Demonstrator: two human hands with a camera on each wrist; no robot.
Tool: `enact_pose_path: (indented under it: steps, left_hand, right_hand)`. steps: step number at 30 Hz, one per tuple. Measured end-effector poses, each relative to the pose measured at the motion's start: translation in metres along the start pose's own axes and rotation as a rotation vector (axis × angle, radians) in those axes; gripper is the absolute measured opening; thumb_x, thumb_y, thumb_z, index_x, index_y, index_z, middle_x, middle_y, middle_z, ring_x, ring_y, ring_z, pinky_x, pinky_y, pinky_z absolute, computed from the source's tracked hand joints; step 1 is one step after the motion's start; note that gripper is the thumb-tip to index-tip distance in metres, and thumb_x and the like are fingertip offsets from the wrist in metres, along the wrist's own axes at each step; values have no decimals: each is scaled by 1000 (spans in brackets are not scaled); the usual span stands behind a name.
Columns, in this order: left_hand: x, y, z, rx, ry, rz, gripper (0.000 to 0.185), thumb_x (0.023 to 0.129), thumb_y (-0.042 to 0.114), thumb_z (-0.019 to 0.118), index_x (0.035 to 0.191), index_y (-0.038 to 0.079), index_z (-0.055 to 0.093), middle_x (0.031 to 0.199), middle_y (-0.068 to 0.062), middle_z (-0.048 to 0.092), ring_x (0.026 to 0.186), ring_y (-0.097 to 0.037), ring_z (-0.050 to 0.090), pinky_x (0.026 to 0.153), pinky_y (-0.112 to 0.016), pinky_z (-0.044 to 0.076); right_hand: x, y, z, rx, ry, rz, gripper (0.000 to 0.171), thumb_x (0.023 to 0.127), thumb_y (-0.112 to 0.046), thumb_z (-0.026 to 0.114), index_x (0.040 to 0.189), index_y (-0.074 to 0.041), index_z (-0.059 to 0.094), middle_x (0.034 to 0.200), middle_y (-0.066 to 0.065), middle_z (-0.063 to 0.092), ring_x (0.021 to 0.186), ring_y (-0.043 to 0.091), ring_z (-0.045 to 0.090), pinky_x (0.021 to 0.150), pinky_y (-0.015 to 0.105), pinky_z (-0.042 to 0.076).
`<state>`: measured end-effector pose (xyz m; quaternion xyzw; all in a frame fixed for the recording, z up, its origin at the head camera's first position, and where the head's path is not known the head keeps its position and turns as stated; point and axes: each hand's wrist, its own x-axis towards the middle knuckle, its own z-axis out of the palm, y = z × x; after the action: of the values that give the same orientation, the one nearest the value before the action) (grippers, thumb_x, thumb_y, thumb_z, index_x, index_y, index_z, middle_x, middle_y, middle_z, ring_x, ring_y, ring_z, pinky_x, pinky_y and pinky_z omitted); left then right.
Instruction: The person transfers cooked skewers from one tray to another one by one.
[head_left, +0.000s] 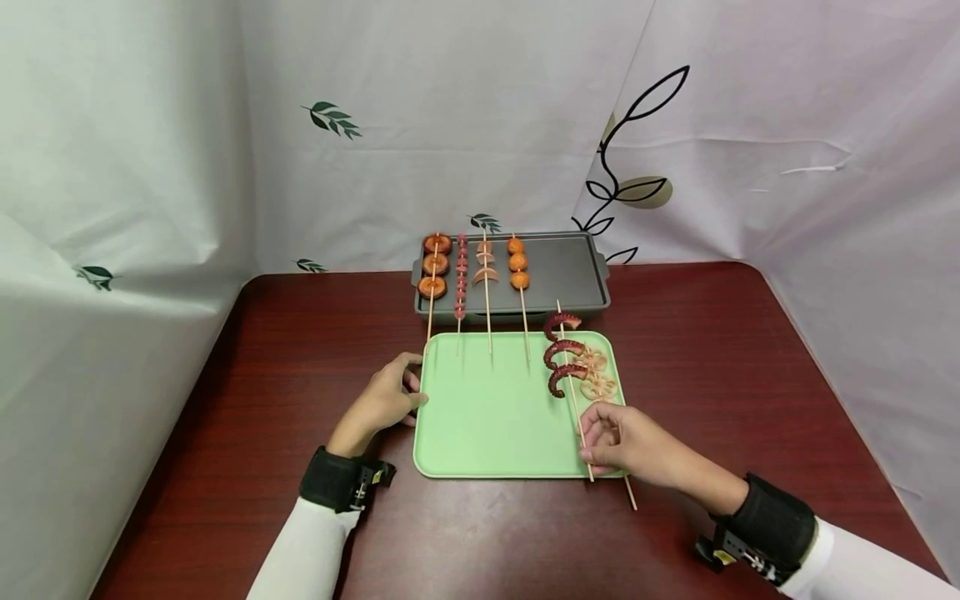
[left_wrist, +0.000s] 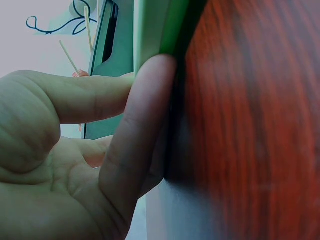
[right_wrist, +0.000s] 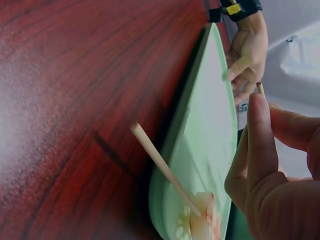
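Observation:
My right hand pinches the wooden stick of an octopus skewer, whose dark red tentacle pieces hang over the right part of the green tray. Just right of it, a lotus root skewer lies on the tray, and its stick juts past the front edge. The right wrist view shows that lying lotus root skewer and my fingers on the held stick. My left hand grips the tray's left edge, thumb on top. In the left wrist view, the left hand's fingers press against the tray's edge.
A grey griddle pan stands behind the tray with several loaded skewers across its left half; their sticks reach over the tray's far edge. The dark red table is walled in by white sheets with leaf prints.

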<state>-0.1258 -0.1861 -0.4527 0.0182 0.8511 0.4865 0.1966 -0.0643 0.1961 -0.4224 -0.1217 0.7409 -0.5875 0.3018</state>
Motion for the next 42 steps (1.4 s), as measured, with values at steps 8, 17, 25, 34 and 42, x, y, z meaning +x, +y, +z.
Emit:
enact_pose_path:
  steps: [8,17,25,34,42]
  left_hand:
    - [1,-1,0,-5,-2,-6,59,97,-5,64,151,4,40,100,-16,52,72,-24,60,58,-35,61]
    - [0,1,-1,1,-7,1,60,97,-5,64,152,3,39,100,-16,52,73,-24,61,58,-36,61]
    - [0,0,0,0,-6,-4,61,97,-5,64,152,3,39,101,-16,52,72,-24,61,57,-36,61]
    - [0,0,0,4,-5,-13,61,98,-4,64,152,4,39,102,-17,52,71,-24,62,58,-36,62]
    - [1,0,0,5,-2,-4,61,97,-5,65,152,4,40,102,-18,53,71,-23,62,57,-36,62]
  right_hand:
    - [-3,3,2,-22,1,45,29,93,4,71,110,18,52,89,8,61,77,11,69,71,34,66]
    - [-10,7,10,1,-8,49,31,93,2,72,110,18,52,89,7,62,77,10,69,71,34,66]
    - [-11,10,12,13,-12,82,29,92,2,74,109,16,54,89,9,63,77,12,70,72,33,66]
    - [-7,15,13,29,-30,123,26,92,1,74,109,11,57,91,11,64,80,21,71,72,34,66]
    - [-2,21,13,40,-34,134,26,91,3,74,108,11,57,90,11,63,78,19,71,72,33,66]
